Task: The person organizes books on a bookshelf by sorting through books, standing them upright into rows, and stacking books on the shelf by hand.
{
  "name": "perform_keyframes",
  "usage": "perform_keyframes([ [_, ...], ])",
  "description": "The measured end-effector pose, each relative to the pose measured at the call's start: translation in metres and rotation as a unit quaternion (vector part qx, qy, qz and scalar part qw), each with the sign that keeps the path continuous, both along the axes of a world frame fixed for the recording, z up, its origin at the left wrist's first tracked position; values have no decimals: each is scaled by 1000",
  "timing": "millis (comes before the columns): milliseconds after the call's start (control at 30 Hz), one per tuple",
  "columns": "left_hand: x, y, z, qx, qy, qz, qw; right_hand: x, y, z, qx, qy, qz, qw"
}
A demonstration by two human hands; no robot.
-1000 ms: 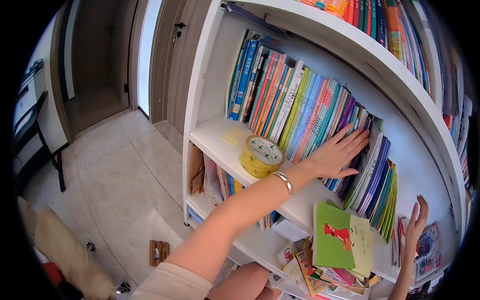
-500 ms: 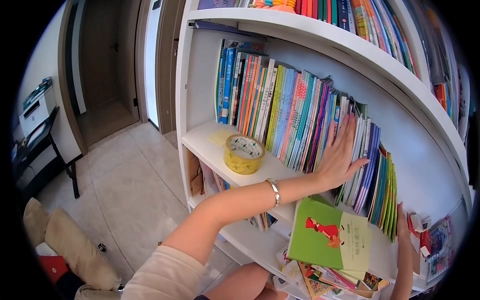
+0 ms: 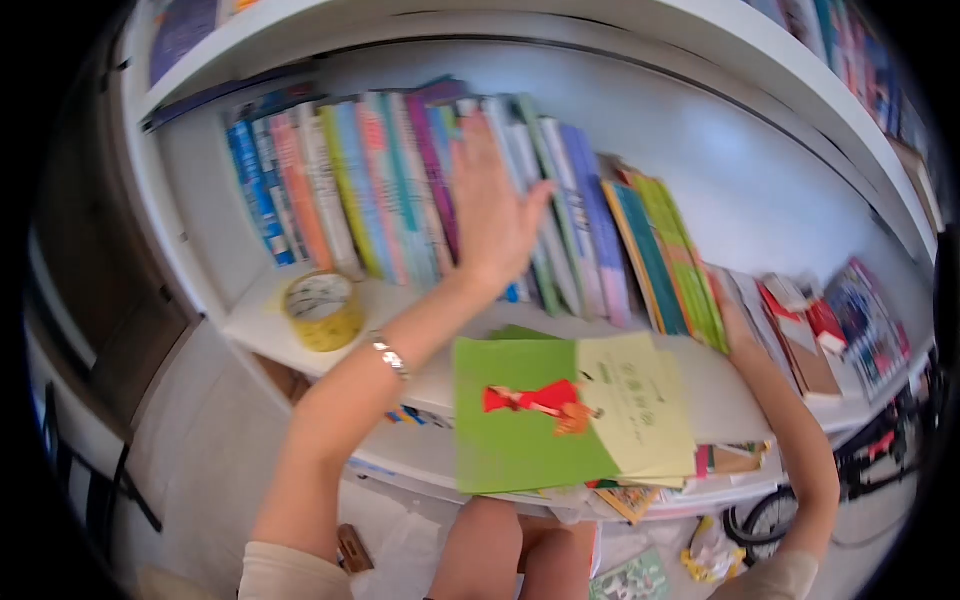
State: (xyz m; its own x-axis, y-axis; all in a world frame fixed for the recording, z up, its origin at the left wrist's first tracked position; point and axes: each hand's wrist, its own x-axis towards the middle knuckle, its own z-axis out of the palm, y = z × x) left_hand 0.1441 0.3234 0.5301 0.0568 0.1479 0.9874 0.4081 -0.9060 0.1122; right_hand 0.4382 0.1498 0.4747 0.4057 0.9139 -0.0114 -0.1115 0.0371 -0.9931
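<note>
A long row of thin books stands upright on the white shelf, leaning slightly at its right part. My left hand lies against the spines in the middle of the row, fingers stretched upward and thumb apart. At the right end, my right hand presses against the outer side of the green books; its fingers look straight but are partly hidden. Below my left hand, a stack of green and cream booklets, a red figure on its top cover, lies flat at the shelf's front edge.
A yellow tape roll sits on the shelf at left. Right of the row lie red and white boxes and a brown book. Lower shelves hold more books. A bicycle wheel and a yellow-and-white bag are on the floor.
My view has swung to the right and closer to the shelf. Both hands stay against the book row, and the books at its right part stand more spread out in view.
</note>
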Motion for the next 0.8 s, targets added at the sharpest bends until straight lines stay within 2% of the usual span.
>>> perform_keyframes([
  [33, 0, -3, 0, 0, 0, -6, 1000, 9, 9, -11, 3, 6, -7, 1000],
  [100, 7, -6, 0, -2, -4, -14, 1000, 40, 13, -27, -64, -36, 11, 997],
  [167, 9, -6, 0, -8, -7, -21, 1000, 40, 23, -32, -27, -28, -20, 999],
  [267, 7, -7, 4, -5, 13, -21, 1000, 2, 55, -37, 24, -19, -58, 998],
  [400, 5, -2, 8, 13, 28, -38, 999, -57, 50, -12, -17, -45, 6, 999],
  [433, 8, -7, 6, -72, -11, -51, 996, -55, 68, -23, -2, -35, 33, 999],
  [467, 7, -7, 6, -87, -8, -39, 995, -48, 82, -34, 15, -27, 47, 998],
  [533, 2, 3, 8, -90, 6, -46, 995, -75, 76, -20, -15, -50, -6, 999],
  [700, -5, 6, 14, -79, 52, -40, 995, -82, 38, 15, 88, -108, 74, 988],
  [800, -4, 2, 13, -65, 49, -54, 995, -58, 62, 6, 66, -156, -12, 986],
])
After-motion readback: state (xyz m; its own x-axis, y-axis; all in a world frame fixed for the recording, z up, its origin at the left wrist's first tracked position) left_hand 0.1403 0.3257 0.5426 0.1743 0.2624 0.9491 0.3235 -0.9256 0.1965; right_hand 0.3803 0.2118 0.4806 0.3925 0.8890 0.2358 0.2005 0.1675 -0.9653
